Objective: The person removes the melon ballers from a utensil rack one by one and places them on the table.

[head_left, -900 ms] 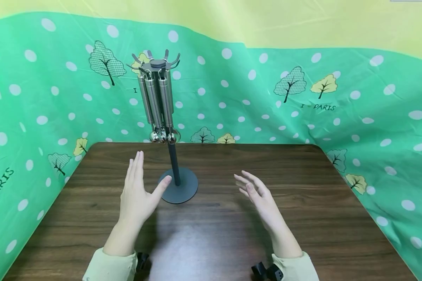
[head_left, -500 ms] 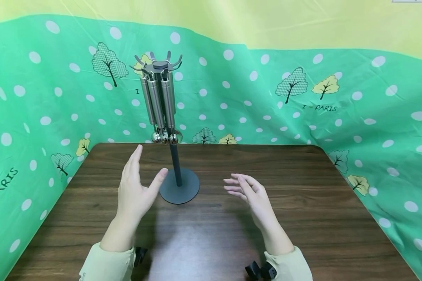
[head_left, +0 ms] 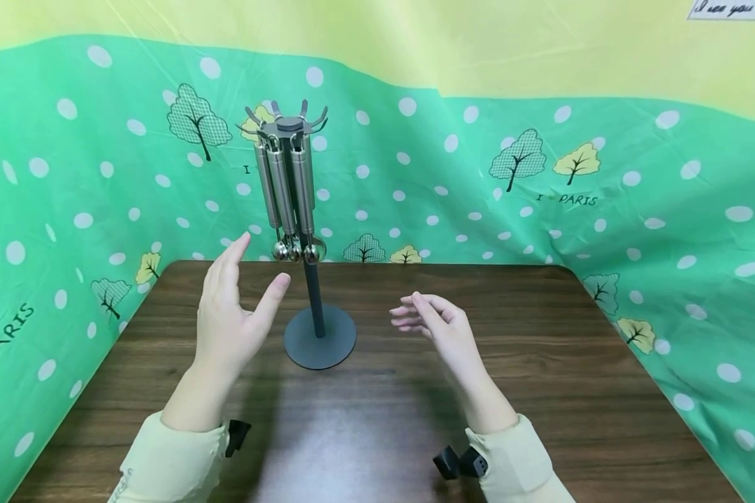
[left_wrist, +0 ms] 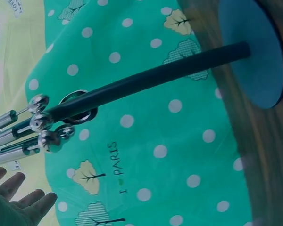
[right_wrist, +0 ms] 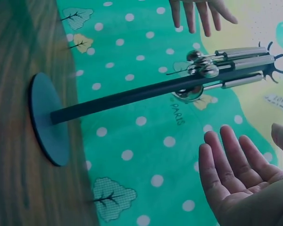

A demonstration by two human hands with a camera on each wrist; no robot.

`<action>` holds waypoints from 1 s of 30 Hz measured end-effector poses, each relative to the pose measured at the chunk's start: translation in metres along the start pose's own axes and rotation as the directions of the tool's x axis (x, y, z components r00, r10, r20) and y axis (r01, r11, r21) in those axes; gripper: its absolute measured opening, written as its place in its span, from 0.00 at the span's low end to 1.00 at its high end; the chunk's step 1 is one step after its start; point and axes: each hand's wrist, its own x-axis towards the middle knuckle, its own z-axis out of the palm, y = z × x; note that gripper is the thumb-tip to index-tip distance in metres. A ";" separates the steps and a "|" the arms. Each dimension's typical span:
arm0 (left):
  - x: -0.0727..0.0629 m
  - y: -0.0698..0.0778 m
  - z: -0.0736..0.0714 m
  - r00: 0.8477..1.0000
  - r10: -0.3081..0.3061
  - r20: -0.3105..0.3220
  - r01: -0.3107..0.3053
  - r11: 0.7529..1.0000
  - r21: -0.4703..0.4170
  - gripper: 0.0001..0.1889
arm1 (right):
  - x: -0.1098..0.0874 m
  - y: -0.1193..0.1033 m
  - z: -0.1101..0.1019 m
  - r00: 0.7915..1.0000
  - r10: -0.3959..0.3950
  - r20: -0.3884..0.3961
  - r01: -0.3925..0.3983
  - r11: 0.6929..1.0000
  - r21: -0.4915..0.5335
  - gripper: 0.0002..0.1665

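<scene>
A dark grey stand [head_left: 314,297] rises from a round base on the table, with a ring of upturned hooks at its top. Several metal utensils [head_left: 279,183] with cylindrical steel handles hang from it, their shiny rounded ends [left_wrist: 49,140] downward. My left hand [head_left: 226,321], thumb spread from raised fingers, is left of the pole and holds nothing. To the right, farther from the stand, my right hand [head_left: 443,327] hovers over the table with relaxed fingers, also holding nothing. The right wrist view has its palm [right_wrist: 245,188] facing the hanging utensils, with the left hand opposite.
The dark wood-grain table [head_left: 509,349] extends under both arms. Behind and beside it hangs a green and yellow cloth [head_left: 428,154] printed with dots and trees. Black wrist devices [head_left: 459,462] sit at both sleeve cuffs.
The left hand has moved slightly left and up, away from the pole. The right hand has shifted left and up toward the stand. The stand and utensils stay put.
</scene>
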 end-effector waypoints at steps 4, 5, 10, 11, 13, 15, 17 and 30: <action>0.010 0.004 -0.004 0.998 0.054 -0.026 -0.055 0.998 -0.006 0.33 | 0.005 -0.009 0.003 1.000 -0.027 0.014 0.027 0.999 -0.029 0.18; 0.013 0.005 -0.005 0.997 0.067 -0.031 -0.067 0.998 -0.012 0.33 | 0.006 -0.011 0.005 0.999 -0.034 0.023 0.035 0.999 -0.042 0.19; 0.027 0.011 -0.008 0.993 0.110 -0.051 -0.112 0.993 -0.034 0.33 | 0.012 -0.018 0.013 0.996 -0.051 0.075 0.060 0.992 -0.115 0.19; 0.030 0.012 -0.009 0.991 0.125 -0.053 -0.127 0.991 -0.033 0.34 | 0.013 -0.019 0.014 0.995 -0.056 0.084 0.067 0.990 -0.125 0.19; 0.036 0.015 -0.010 0.986 0.155 -0.059 -0.157 0.987 -0.028 0.36 | 0.015 -0.022 0.018 0.993 -0.069 0.100 0.083 0.987 -0.137 0.18; 0.042 0.017 -0.011 0.981 0.184 -0.059 -0.186 0.982 -0.017 0.39 | 0.018 -0.024 0.020 0.989 -0.091 0.117 0.107 0.984 -0.144 0.17; 0.048 0.020 -0.012 0.976 0.207 -0.063 -0.208 0.978 -0.015 0.40 | 0.020 -0.026 0.024 0.985 -0.109 0.136 0.129 0.980 -0.150 0.17; 0.085 0.034 -0.017 0.963 0.250 -0.101 -0.254 0.967 -0.026 0.35 | 0.031 -0.046 0.045 0.972 -0.160 0.174 0.189 0.968 -0.166 0.14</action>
